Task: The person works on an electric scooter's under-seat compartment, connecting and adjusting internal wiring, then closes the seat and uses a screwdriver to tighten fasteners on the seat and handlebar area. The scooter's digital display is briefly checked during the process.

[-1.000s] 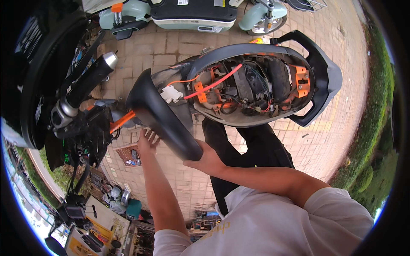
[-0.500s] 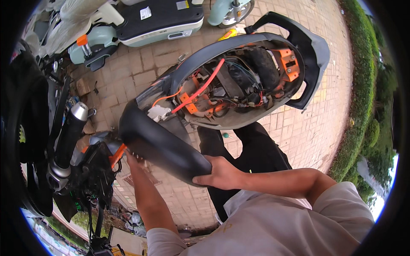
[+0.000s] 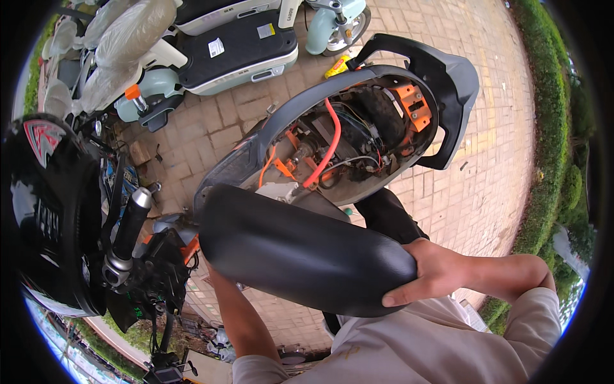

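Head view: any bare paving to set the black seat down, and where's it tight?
Bare brick paving lies between the opened scooter body and the hedge. A smaller bare patch sits between that body and the parked pale-green scooter. Crowded at left: handlebar grip, helmet and cables. The right hand holds the seat.

Held a black scooter seat (image 3: 300,253) over the opened scooter body (image 3: 348,137), right hand (image 3: 427,272) gripping its rear end. Left hand hidden under the seat. Showed orange wiring inside the body, handlebar grip (image 3: 131,221) at left, brick pavement (image 3: 486,166) below.
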